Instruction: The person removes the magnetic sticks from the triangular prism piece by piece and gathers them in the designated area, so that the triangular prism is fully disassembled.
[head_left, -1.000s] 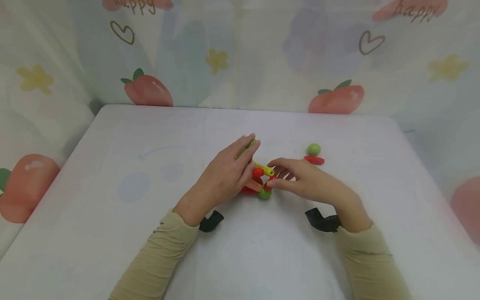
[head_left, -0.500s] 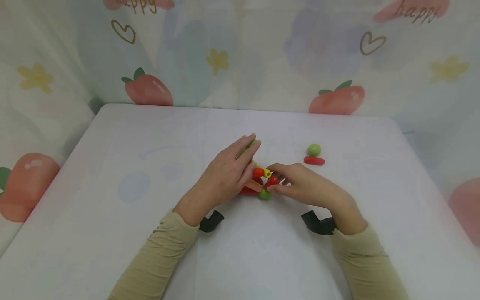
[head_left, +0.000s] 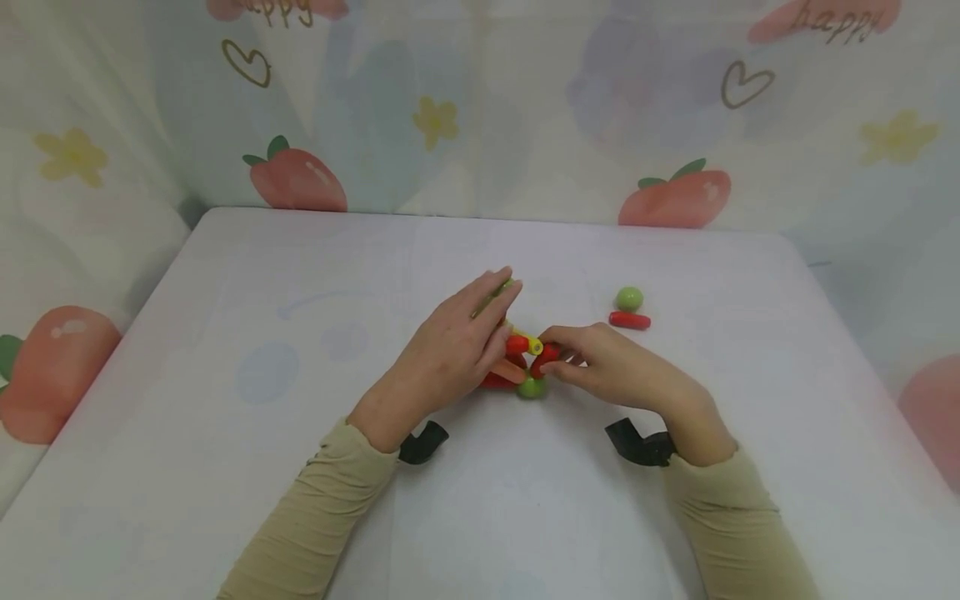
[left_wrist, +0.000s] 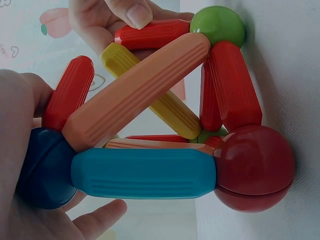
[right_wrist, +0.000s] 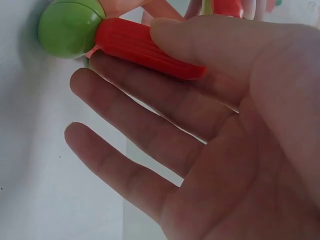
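My left hand (head_left: 453,342) lies over a frame of plastic building rods and balls. In the left wrist view its fingers are around the dark blue ball (left_wrist: 46,167) at one corner. From that ball a teal rod (left_wrist: 145,172) runs to a dark red ball (left_wrist: 255,160), and an orange rod (left_wrist: 140,92) slants up to a green ball (left_wrist: 217,26). A yellow rod (left_wrist: 175,112) crosses behind. My right hand (head_left: 622,367) pinches a red rod (right_wrist: 135,47) between thumb and index finger, its end at the green ball; the other fingers are extended.
A loose green ball (head_left: 629,298) and a red rod (head_left: 630,320) lie on the white table (head_left: 525,517), behind the right hand. Black curved pieces (head_left: 641,443) show beside both wrists. A printed cloth (head_left: 510,108) hangs behind the table.
My right hand has closed its thumb and index finger on the red rod, shifting slightly left. The near end of the yellow rod has turned a little. My left hand stays in place.
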